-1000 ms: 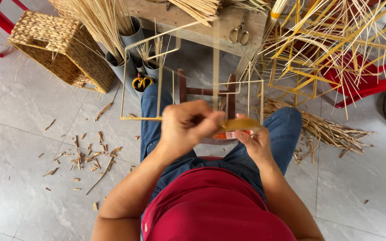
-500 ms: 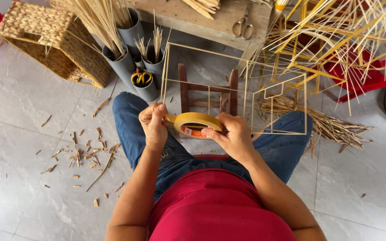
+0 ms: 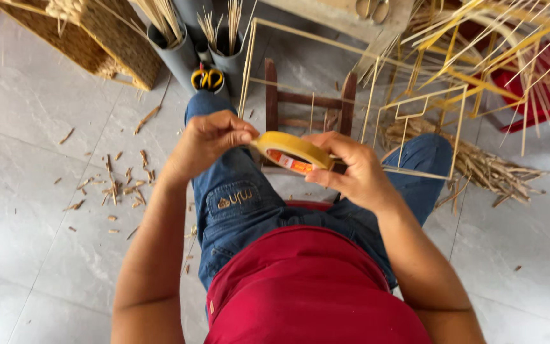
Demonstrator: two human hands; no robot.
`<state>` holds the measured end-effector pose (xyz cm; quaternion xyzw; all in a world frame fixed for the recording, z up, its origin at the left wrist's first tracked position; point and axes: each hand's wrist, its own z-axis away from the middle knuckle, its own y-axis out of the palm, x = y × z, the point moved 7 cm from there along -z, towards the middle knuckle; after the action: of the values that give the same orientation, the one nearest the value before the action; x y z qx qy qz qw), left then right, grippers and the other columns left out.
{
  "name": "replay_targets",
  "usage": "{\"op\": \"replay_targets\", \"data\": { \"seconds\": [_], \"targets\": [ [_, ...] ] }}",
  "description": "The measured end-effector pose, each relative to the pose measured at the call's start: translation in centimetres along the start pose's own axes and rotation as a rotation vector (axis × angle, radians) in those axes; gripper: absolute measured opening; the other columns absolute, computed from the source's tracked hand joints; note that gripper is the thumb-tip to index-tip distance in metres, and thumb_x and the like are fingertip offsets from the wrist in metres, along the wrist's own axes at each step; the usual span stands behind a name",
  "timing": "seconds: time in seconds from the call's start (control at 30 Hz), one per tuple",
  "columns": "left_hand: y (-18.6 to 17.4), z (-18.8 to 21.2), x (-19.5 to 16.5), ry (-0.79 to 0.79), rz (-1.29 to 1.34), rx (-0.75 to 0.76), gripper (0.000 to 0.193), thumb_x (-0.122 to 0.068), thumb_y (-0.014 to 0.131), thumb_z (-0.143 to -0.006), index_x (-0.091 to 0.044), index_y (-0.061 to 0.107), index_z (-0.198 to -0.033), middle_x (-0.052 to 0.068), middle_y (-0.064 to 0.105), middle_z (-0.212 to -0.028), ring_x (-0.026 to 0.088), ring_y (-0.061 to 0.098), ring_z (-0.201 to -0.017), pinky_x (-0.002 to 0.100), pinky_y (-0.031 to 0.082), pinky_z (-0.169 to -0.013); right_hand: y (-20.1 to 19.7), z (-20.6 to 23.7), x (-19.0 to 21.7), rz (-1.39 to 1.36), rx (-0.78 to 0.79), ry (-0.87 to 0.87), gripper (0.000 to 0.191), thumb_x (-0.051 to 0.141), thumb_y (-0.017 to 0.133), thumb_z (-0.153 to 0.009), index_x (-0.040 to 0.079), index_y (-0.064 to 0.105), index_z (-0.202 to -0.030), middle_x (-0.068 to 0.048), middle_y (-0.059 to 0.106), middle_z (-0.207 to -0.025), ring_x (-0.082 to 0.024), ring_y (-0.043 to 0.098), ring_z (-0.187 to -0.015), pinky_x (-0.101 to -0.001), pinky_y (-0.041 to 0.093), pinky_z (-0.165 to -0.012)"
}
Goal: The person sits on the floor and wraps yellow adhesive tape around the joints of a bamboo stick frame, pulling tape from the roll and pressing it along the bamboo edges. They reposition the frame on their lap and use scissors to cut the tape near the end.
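A yellow roll of tape (image 3: pixel 292 150) is held over my lap between both hands. My right hand (image 3: pixel 353 171) grips the roll from the right side. My left hand (image 3: pixel 210 139) pinches the roll's left edge with thumb and fingertips. A frame of thin bamboo sticks (image 3: pixel 351 95) rests across my knees and rises in front of me, partly behind the roll. I sit in blue jeans and a red shirt.
A small wooden stool (image 3: pixel 307 99) stands between my legs. Grey tubes with sticks (image 3: pixel 179 44) and yellow-handled scissors (image 3: pixel 207 78) stand ahead. A woven basket (image 3: pixel 97 38) is at far left, bamboo frames (image 3: pixel 504 57) at right, shavings (image 3: pixel 122 185) on the tiled floor.
The hands moved apart: the left hand came off the frame onto the tape roll, and the roll now sits higher between both hands. The view shifted closer.
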<state>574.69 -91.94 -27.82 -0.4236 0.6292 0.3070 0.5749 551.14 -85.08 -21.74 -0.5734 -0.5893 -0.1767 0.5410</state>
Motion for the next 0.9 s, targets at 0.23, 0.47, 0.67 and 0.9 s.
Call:
{"op": "replay_targets", "data": {
  "seconds": [0.23, 0.47, 0.67, 0.9],
  "targets": [
    [-1.3, -1.8, -1.2, -0.245, -0.083, 0.195, 0.016, -0.013, 0.075, -0.095, -0.002, 0.077, -0.107, 0.001, 0.076, -0.094, 0.005, 0.067, -0.089, 0.021, 0.055, -0.081, -6.9, 4.0, -1.0, 0.111, 0.099, 0.083, 0.060, 0.055, 0.057, -0.102, -0.002, 0.071, -0.115, -0.003, 0.070, -0.076, -0.010, 0.070, -0.073, -0.0339, 0.055, -0.100],
    [-2.3, -1.8, -2.9, -0.311, -0.345, 0.152, 0.015, -0.013, 0.076, -0.091, -0.005, 0.079, -0.103, 0.001, 0.077, -0.090, 0.005, 0.066, -0.084, 0.021, 0.053, -0.076, -20.3, 16.5, -2.0, 0.637, -0.320, 0.382, 0.032, 0.037, 0.075, -0.105, 0.005, 0.076, -0.107, -0.003, 0.068, -0.077, -0.011, 0.062, -0.074, -0.0319, 0.045, -0.100],
    [-1.9, -1.4, -3.2, -0.358, -0.453, 0.103, 0.016, -0.016, 0.076, -0.094, -0.006, 0.080, -0.106, 0.000, 0.072, -0.083, 0.003, 0.059, -0.079, 0.021, 0.048, -0.068, -21.3, 22.5, -4.2, 0.978, -0.336, 0.409, 0.015, 0.024, 0.084, -0.102, 0.011, 0.078, -0.102, 0.000, 0.071, -0.082, -0.013, 0.066, -0.086, -0.0325, 0.041, -0.105],
    [-1.8, -1.2, -3.7, -0.336, -0.526, 0.052, 0.017, -0.015, 0.076, -0.096, -0.005, 0.079, -0.109, -0.001, 0.070, -0.081, 0.001, 0.054, -0.073, 0.018, 0.042, -0.060, -20.1, 22.5, -5.6, 1.051, -0.376, 0.528, 0.030, 0.034, 0.080, -0.108, 0.011, 0.075, -0.088, 0.003, 0.065, -0.072, -0.015, 0.056, -0.069, -0.0358, 0.034, -0.099]
  ]
}}
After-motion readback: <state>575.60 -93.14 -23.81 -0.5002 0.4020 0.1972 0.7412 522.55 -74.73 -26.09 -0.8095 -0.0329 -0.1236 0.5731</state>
